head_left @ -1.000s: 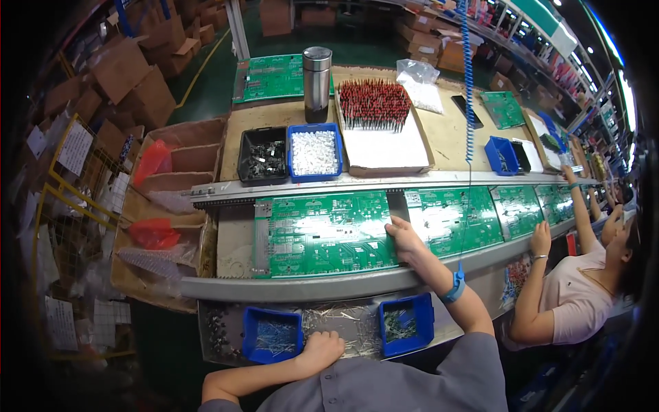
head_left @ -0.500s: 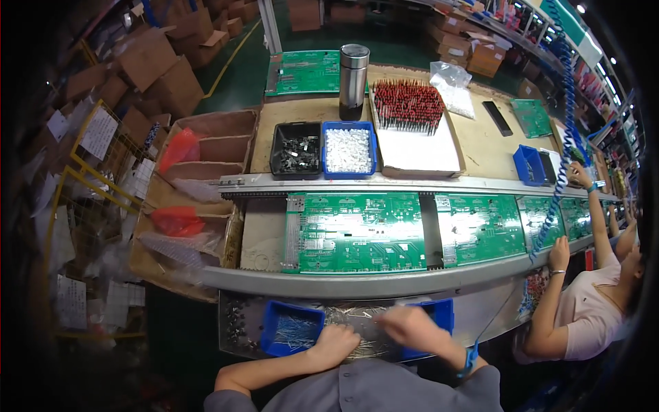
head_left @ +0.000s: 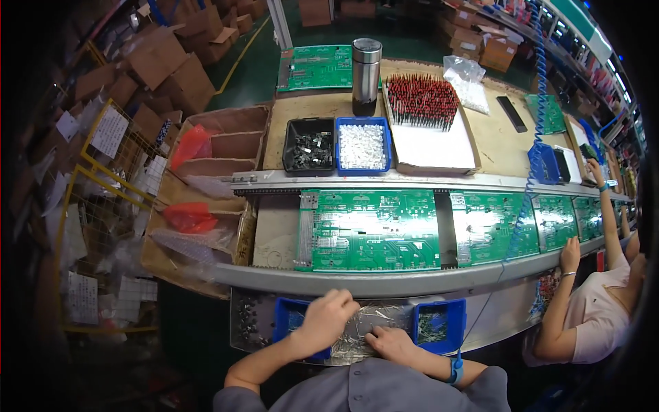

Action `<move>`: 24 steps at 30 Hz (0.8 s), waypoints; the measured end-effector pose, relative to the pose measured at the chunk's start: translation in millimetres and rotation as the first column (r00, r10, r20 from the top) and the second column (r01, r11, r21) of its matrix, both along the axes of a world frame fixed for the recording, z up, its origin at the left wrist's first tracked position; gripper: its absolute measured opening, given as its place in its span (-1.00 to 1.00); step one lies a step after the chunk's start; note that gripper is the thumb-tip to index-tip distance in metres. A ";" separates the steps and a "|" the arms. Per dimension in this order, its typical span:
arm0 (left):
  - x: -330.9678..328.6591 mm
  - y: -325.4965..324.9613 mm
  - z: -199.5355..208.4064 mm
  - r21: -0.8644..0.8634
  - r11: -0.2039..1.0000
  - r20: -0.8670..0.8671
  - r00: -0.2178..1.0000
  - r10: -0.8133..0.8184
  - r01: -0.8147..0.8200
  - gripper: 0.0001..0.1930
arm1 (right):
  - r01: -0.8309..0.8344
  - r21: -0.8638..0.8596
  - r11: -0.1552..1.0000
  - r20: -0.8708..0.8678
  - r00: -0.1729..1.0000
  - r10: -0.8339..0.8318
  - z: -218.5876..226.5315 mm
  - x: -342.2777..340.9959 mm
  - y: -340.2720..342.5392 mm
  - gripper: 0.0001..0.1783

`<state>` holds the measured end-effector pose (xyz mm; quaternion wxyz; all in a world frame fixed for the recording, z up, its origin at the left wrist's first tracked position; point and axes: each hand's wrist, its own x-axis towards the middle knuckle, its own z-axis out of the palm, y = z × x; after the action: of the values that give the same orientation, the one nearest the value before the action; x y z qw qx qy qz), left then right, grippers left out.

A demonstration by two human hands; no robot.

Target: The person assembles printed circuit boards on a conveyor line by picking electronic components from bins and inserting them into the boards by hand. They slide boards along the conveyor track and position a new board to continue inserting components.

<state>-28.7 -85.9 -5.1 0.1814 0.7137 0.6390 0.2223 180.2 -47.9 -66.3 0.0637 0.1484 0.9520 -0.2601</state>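
Both hands have come back from the board to the parts tray below the conveyor rail. The left hand [head_left: 328, 317] curls loosely over a heap of silvery wire-leaded components [head_left: 364, 324]; the right hand [head_left: 392, 341] pinches into the same heap, though I cannot tell what its grip holds. Two blue bins [head_left: 439, 323] flank the heap. One green circuit board [head_left: 374, 230] lies directly ahead, untouched.

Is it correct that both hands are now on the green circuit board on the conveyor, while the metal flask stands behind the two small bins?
Not quite. In the head view the left hand and right hand are not on the green circuit board; they are down at the tray of loose wire parts in front of the conveyor. The metal flask does stand behind the two small bins.
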 end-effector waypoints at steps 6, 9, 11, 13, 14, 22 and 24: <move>-63.7 53.0 -9.9 0.156 0.959 0.187 0.960 0.208 -0.238 -0.91 | 0.059 0.016 0.998 0.084 0.995 -0.060 3.2 -9.1 16.7 -0.85; -94.1 82.9 -20.3 0.186 0.933 0.168 0.946 0.278 -0.307 -0.92 | 0.177 0.074 0.981 0.096 0.978 -0.184 4.3 -13.2 24.4 -0.88; -109.4 104.5 -30.9 0.248 0.900 0.192 0.929 0.317 -0.358 -0.92 | 0.209 0.074 0.975 0.018 0.977 -0.211 6.6 -16.3 28.5 -0.88; -119.6 123.2 -37.4 0.279 0.884 0.194 0.924 0.330 -0.374 -0.92 | 0.236 0.076 0.969 -0.061 0.971 -0.231 10.8 -17.7 30.2 -0.88; -124.1 129.7 -39.4 0.312 0.866 0.193 0.919 0.345 -0.391 -0.92 | 0.244 0.010 0.970 -0.090 0.966 -0.242 12.5 -18.3 29.8 -0.89; -135.5 157.1 -64.6 0.311 0.881 0.110 0.934 0.339 -0.357 -0.93 | 0.274 -0.200 0.941 -0.127 0.945 -0.302 15.9 -14.3 34.9 -0.90; -136.1 157.6 -64.5 0.311 0.885 0.091 0.937 0.336 -0.348 -0.93 | 0.277 -0.218 0.936 -0.127 0.943 -0.309 17.4 -14.1 36.5 -0.89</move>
<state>-164.8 71.7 -69.6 0.0312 0.6060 0.7065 0.3643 166.1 -11.4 -48.8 -0.0375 0.2606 0.8906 -0.3709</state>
